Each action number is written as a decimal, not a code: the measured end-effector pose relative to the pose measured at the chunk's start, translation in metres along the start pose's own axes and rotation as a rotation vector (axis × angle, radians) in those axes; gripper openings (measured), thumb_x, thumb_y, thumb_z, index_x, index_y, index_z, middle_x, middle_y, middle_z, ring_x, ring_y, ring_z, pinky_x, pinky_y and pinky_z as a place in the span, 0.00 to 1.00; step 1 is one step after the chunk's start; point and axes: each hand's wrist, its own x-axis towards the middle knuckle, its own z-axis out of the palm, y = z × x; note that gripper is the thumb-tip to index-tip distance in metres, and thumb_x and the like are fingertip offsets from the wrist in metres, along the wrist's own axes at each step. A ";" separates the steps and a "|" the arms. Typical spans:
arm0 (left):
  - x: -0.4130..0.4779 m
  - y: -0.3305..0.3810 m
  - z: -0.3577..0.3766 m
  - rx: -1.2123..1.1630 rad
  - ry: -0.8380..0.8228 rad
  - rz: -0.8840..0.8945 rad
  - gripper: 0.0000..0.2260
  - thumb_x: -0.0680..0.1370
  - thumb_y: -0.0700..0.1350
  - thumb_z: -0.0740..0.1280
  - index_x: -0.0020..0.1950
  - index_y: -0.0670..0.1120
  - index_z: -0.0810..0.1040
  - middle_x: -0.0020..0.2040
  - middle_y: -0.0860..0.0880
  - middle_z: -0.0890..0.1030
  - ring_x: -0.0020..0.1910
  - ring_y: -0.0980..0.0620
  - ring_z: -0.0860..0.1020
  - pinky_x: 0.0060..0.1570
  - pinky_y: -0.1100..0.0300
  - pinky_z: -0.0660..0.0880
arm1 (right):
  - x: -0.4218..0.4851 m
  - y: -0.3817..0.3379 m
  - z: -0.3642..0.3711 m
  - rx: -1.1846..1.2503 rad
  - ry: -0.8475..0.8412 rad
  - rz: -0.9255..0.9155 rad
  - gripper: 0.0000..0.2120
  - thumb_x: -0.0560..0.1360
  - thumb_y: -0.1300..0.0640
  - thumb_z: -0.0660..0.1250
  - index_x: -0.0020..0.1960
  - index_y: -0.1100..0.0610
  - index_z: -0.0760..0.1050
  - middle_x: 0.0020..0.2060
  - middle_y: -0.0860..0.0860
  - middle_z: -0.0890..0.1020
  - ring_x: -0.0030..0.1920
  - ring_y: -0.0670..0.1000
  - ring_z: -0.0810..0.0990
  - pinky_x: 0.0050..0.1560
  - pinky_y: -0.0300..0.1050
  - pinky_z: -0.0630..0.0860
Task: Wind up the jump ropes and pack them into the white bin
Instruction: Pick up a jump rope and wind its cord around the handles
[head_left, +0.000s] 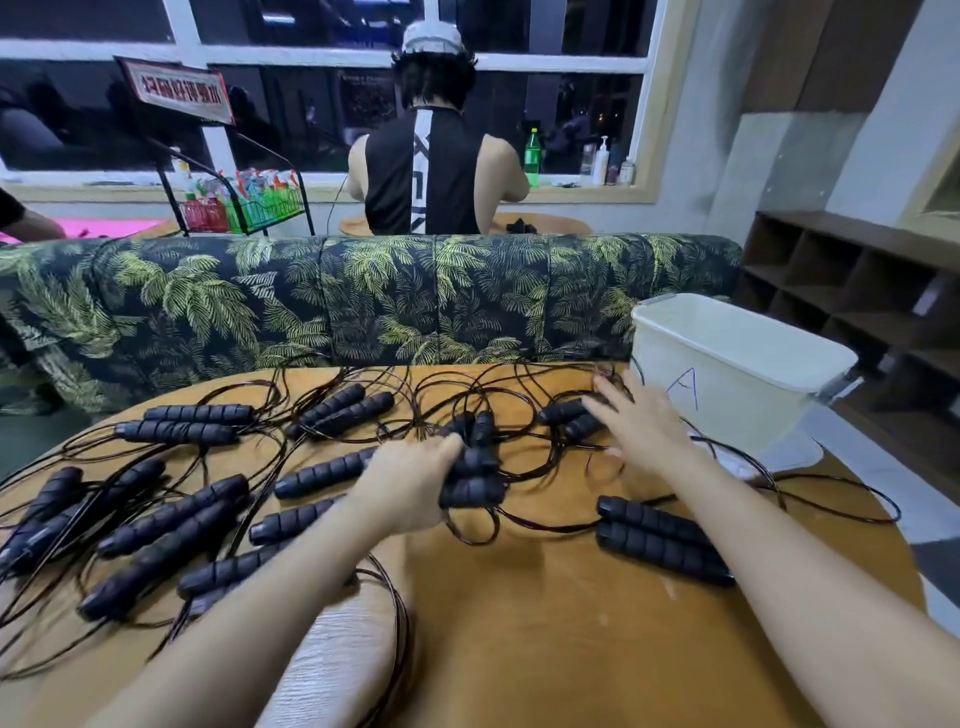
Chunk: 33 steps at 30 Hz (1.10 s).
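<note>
The left hand (410, 483) is gripping two black handles (475, 478) side by side, fingers curled round them. The handles are pointing away from the person, toward the middle of the table (545, 597). Thin dark cord (478, 530) is looping out below and around that fist. The left forearm is reaching in from the lower left, passing over other handles.

The right hand (641, 428) is stretching forward with fingers straight and spread, holding nothing. It is hovering over a second pair (563, 413) of handles; the hand is blurred, so whether it is touching them cannot be told. The right forearm is passing over a third pair (654, 535).

The white bin (727, 395), marked with an A, is standing upright just beyond the right hand at the table's far right edge. Loose ropes (171, 519) are lying tangled across the table's left half. A palm-print sofa (363, 296) is running behind the table, and beyond it a person (426, 171) is standing with their back turned.
</note>
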 end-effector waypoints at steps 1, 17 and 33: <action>0.003 0.007 0.008 0.006 -0.039 0.007 0.17 0.68 0.50 0.66 0.53 0.49 0.65 0.51 0.50 0.77 0.48 0.43 0.79 0.41 0.53 0.75 | -0.005 0.001 0.011 0.063 -0.147 -0.015 0.30 0.76 0.45 0.67 0.75 0.45 0.62 0.79 0.50 0.48 0.77 0.60 0.47 0.74 0.61 0.50; -0.014 0.049 -0.027 -0.004 0.169 0.007 0.22 0.66 0.50 0.71 0.55 0.44 0.71 0.48 0.47 0.75 0.45 0.43 0.78 0.41 0.53 0.71 | -0.085 -0.098 -0.064 0.496 0.285 -0.304 0.41 0.72 0.38 0.68 0.76 0.54 0.55 0.67 0.49 0.68 0.64 0.52 0.70 0.66 0.50 0.66; -0.052 0.030 0.004 0.097 0.381 -0.012 0.36 0.68 0.73 0.56 0.61 0.45 0.72 0.43 0.48 0.76 0.38 0.45 0.76 0.34 0.53 0.71 | -0.110 -0.093 -0.049 0.758 0.206 -0.154 0.35 0.73 0.37 0.64 0.74 0.53 0.62 0.65 0.46 0.74 0.64 0.50 0.70 0.65 0.43 0.62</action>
